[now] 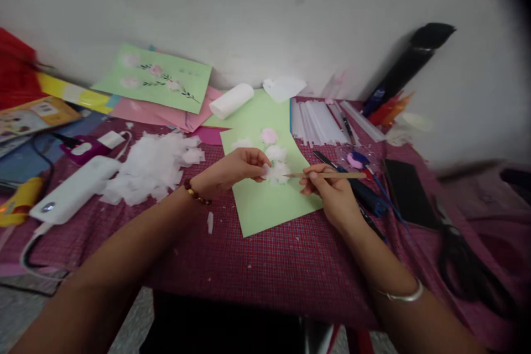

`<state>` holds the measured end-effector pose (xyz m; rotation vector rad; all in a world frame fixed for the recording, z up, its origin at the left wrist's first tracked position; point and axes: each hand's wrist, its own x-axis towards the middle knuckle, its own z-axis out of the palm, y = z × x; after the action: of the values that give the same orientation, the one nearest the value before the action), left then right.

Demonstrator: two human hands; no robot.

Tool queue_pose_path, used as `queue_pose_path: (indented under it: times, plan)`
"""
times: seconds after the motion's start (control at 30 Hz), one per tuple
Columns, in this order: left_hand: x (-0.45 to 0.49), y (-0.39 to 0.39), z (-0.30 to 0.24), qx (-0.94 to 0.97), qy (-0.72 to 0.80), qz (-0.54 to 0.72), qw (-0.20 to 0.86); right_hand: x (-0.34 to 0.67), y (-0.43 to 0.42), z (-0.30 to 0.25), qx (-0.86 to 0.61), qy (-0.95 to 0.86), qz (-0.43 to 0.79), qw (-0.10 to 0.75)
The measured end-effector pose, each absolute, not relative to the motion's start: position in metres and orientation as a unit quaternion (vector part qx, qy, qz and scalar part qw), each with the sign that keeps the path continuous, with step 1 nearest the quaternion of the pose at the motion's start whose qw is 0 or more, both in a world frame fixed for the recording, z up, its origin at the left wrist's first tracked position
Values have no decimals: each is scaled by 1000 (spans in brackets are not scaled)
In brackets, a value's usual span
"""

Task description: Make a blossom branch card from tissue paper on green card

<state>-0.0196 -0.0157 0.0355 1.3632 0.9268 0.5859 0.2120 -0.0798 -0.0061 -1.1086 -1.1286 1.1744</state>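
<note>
A green sheet of paper lies at an angle on the table, bearing white and pale pink tissue-paper flowers. My left hand reaches in from the left, thumb and fingers pinched on a small white tissue piece at the lowest flower. From the right, my right hand grips a thin wooden stick between thumb and fingers. Its narrow tip points left and meets the edge of that same flower. Whether the stick is a brush or a pencil is too blurred to tell.
Left of the paper lies a heap of cut white tissue pieces, with a white power bank beside it. Behind stand a finished floral card and a tissue roll. White glue sticks and black scissors lie rightward.
</note>
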Motion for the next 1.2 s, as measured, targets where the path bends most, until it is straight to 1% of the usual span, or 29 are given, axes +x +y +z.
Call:
queue_pose_path:
  times: [0.13, 0.33, 0.43, 0.6, 0.8, 0.9, 0.97, 1.03, 1.1, 1.2]
  plan:
    - [-12, -7, 15, 589, 428, 306, 613, 220, -76, -7, -485, -495, 473, 544]
    - [-20, -4, 4, 593, 420, 321, 607, 221, -75, -7, -526, -583, 422, 454]
    - [-22, -2, 5, 606, 408, 300, 613, 217, -75, -7, -515, -628, 396, 428]
    - [-23, 1, 3, 632, 390, 248, 622, 211, -73, -13, -518, -635, 369, 438]
    - [-13, -8, 7, 646, 369, 199, 638, 209, -71, -15, -527, -594, 386, 469]
    - [-3, -13, 11, 706, 337, 159, 602, 209, -70, -13, -528, -594, 386, 468]
    - [5, -14, 10, 756, 330, 154, 544, 209, -69, -13, -530, -596, 384, 465]
    - [10, -12, 6, 792, 350, 173, 469, 210, -69, -13, -529, -593, 390, 466]
    - [14, -9, 0, 802, 379, 196, 417, 212, -69, -14, -527, -583, 395, 475]
    - [15, -8, -6, 794, 397, 212, 409, 214, -71, -15, -535, -547, 382, 519]
